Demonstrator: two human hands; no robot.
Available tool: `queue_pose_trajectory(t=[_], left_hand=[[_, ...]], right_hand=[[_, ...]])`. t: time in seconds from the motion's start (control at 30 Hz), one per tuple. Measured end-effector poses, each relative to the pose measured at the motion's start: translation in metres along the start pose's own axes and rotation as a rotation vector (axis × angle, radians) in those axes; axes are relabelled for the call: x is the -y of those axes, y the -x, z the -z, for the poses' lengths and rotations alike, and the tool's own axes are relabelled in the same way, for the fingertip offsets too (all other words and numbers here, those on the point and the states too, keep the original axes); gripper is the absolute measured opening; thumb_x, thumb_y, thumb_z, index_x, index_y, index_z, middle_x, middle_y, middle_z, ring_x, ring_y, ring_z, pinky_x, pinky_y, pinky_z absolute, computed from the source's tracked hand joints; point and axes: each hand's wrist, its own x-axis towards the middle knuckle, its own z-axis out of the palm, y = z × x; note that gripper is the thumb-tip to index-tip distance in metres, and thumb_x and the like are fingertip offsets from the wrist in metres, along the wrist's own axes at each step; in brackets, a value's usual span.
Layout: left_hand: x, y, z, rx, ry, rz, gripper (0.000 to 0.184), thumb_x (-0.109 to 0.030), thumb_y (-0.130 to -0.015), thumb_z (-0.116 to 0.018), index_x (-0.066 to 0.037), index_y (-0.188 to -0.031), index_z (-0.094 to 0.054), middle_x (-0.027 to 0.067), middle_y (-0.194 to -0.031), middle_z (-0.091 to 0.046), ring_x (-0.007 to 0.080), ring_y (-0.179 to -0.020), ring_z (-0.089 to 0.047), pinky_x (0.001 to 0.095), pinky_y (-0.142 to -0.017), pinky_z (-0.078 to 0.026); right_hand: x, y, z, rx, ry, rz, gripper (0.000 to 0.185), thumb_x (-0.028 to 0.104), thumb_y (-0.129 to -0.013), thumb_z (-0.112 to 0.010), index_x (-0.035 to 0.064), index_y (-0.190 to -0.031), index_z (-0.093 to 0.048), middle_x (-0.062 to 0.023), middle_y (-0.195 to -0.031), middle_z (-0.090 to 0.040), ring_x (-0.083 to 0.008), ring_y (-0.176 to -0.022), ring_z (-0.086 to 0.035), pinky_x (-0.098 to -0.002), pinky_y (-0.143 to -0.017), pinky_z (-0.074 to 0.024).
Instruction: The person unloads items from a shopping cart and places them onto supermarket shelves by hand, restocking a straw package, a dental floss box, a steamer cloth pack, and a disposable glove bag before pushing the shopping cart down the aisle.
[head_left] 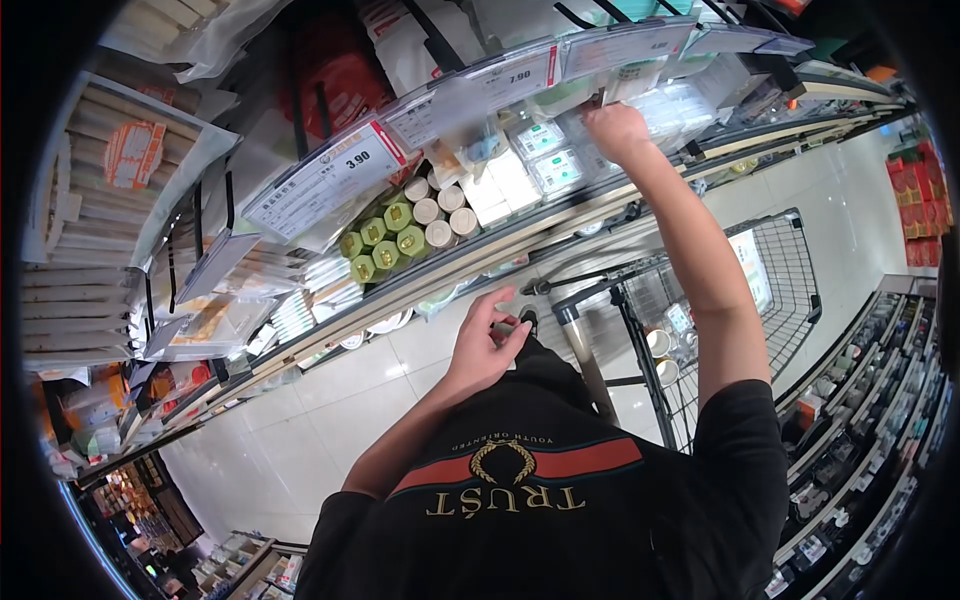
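My right hand (615,132) reaches onto the shelf beside clear plastic packs (670,118). Its fingers are curled, and whatever they grip is hidden. To the left of it lie white-labelled clear packs (558,170), stacked at the shelf's front. My left hand (488,343) hangs in front of my body, short of the shelf edge. Its fingers are loosely bent and apart, with nothing in them. Green hexagonal containers (386,242) and pale round-topped ones (438,212) stand on the shelf above and left of that hand.
A wire shopping cart (790,290) stands at my right with white cups (660,343) and packs inside. Price tags (325,178) run along the upper shelf edge. Bagged goods (130,170) hang at left. Another stocked shelf (860,440) lies at right, with red boxes (918,195) beyond.
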Motion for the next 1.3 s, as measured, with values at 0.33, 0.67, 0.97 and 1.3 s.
queue_pose_trajectory(t=[0.33, 0.67, 0.97, 1.3], left_hand=[[0.001, -0.010, 0.011, 0.058, -0.020, -0.026, 0.053, -0.005, -0.092, -0.069, -0.004, -0.140, -0.046, 0.0111, -0.133, -0.053, 0.0133, -0.100, -0.065, 0.0258, -0.075, -0.051], [-0.007, -0.039, -0.004, 0.201, -0.377, -0.553, 0.042, -0.007, -0.086, -0.072, -0.004, -0.127, -0.060, 0.0131, -0.124, -0.060, 0.0269, -0.107, -0.063, 0.0368, -0.082, -0.055], [-0.035, -0.081, -0.101, 0.606, -0.639, -1.117, 0.048, -0.019, -0.079, -0.076, -0.006, -0.123, -0.063, 0.0118, -0.123, -0.059, 0.0323, -0.128, -0.048, 0.0490, -0.108, -0.038], [0.017, -0.101, -0.177, 1.090, -0.899, -0.876, 0.030, -0.023, -0.089, -0.070, -0.006, -0.112, -0.061, 0.0123, -0.116, -0.061, 0.0327, -0.116, -0.056, 0.0477, -0.098, -0.045]], right_hand=[[0.037, 0.143, 0.034, -0.348, -0.372, -0.185, 0.059, -0.002, -0.080, -0.058, 0.0041, -0.138, -0.050, -0.0116, -0.141, -0.056, -0.0326, -0.092, -0.070, -0.0412, -0.076, -0.0574], [0.136, 0.398, -0.011, -0.316, -0.703, -1.051, 0.029, 0.015, -0.093, -0.065, 0.0044, -0.121, -0.067, -0.0151, -0.098, -0.072, -0.0311, -0.084, -0.071, -0.0395, -0.075, -0.0554], [0.213, 0.445, -0.034, -0.340, -0.788, -1.297, 0.047, 0.032, -0.080, -0.082, 0.0023, -0.113, -0.067, -0.0162, -0.096, -0.072, -0.0314, -0.083, -0.071, -0.0410, -0.078, -0.0560], [0.190, 0.450, -0.054, 0.332, -0.681, -1.450, 0.034, 0.048, -0.077, -0.074, 0.0145, -0.084, -0.077, -0.0109, -0.080, -0.074, -0.0308, -0.081, -0.071, -0.0434, -0.075, -0.0568]])
